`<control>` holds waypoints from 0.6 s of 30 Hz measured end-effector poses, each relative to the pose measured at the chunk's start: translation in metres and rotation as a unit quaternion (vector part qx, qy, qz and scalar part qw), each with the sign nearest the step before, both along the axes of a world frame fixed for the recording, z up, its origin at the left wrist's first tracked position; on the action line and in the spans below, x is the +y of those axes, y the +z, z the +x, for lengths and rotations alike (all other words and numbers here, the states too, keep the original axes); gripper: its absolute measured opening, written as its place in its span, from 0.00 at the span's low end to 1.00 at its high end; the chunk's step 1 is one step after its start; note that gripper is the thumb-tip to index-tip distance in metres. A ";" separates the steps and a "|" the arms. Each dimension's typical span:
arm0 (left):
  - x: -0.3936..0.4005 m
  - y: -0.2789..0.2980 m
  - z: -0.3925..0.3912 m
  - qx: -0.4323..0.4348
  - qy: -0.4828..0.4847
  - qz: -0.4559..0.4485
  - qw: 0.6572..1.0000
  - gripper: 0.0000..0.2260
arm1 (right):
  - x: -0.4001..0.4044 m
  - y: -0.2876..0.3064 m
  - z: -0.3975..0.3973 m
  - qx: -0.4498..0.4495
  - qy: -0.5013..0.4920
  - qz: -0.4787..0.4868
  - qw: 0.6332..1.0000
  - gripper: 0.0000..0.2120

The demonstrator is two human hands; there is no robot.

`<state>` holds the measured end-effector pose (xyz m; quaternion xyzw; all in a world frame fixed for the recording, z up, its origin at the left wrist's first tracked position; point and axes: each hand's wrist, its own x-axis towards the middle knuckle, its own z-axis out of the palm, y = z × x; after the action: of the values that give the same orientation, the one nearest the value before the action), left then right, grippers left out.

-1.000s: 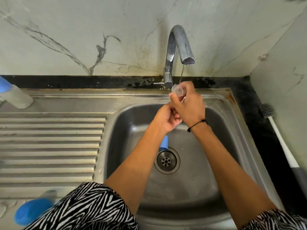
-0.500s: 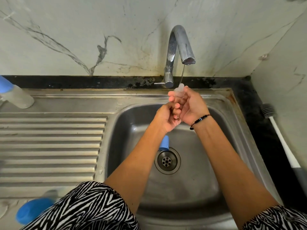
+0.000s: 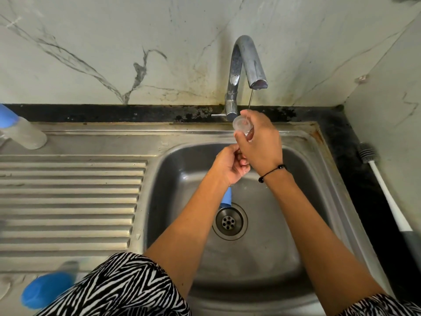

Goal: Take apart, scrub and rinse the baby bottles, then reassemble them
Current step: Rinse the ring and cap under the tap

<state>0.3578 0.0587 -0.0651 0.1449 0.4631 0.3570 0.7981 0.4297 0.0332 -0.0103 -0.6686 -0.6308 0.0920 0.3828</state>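
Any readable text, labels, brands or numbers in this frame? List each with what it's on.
None readable.
Frosted baby bottle with blue cap on the drainboard: no print visible.
Small clear plastic piece under the tap: no markings visible.
Curved steel tap: no brand visible.
White-handled bottle brush: no lettering visible.

White marble-veined wall (image 3: pixel 114 42), stained black ledge (image 3: pixel 114 113), steel sink (image 3: pixel 303 142) with ribbed drainboard (image 3: pixel 68 201), chrome tap (image 3: pixel 243 65).

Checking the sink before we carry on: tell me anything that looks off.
A blue bottle part lies in the basin at the drain's edge, partly hidden under the left forearm. Rust shows at the sink's back right corner, and dark grime stains the wall behind the tap.
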 end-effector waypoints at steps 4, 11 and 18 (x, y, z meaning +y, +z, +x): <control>-0.002 0.003 -0.001 -0.005 0.015 -0.010 1.000 0.21 | 0.000 -0.003 0.000 0.012 -0.026 -0.027 0.999 0.15; -0.008 0.018 -0.008 -0.049 0.017 0.005 0.999 0.14 | -0.004 -0.004 0.002 0.055 -0.021 -0.056 0.997 0.13; -0.048 0.032 -0.045 0.174 0.019 0.225 0.959 0.07 | -0.032 -0.021 -0.001 -0.002 0.040 -0.177 0.983 0.12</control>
<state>0.3131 0.0111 -0.0335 0.3715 0.5051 0.4361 0.6456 0.4283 0.0015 -0.0314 -0.7000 -0.6319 0.2163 0.2527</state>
